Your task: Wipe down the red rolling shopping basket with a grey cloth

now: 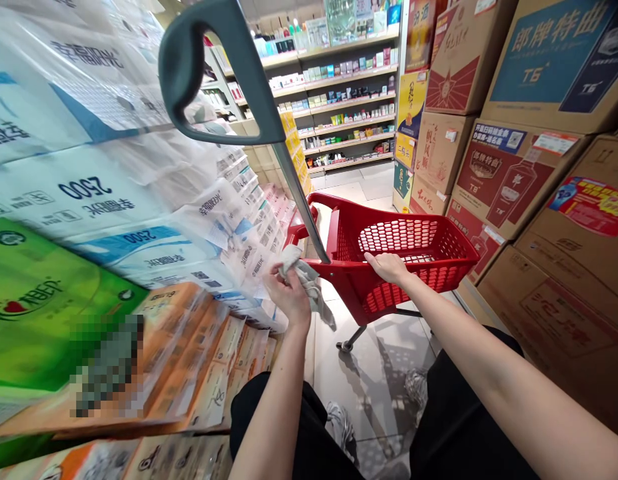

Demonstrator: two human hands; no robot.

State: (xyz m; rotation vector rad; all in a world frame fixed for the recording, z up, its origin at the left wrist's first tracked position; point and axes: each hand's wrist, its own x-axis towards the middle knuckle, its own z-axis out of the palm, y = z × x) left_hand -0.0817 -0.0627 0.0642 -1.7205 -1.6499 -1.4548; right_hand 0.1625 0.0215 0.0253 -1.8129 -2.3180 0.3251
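In front of me stands a red plastic shopping cart (389, 233) with a perforated basket and a long grey pole handle (269, 120) that rises toward the upper left. My left hand (289, 293) is closed around a greyish-white cloth (311, 287), whose loose end hangs down beside the cart's near corner. Whether the cloth touches the cart I cannot tell. My right hand (389, 267) grips the basket's near rim, with the thumb on top and the other fingers mostly hidden behind the wall. The visible inside of the basket holds nothing.
Wrapped tissue packs (113, 187) are stacked high along the left, with a green pack (49, 293) nearest. Cardboard cartons (529, 180) line the right side. Shelves of small goods (339, 100) stand at the back. My feet are on the tiled floor (373, 393) near a cart wheel (345, 347).
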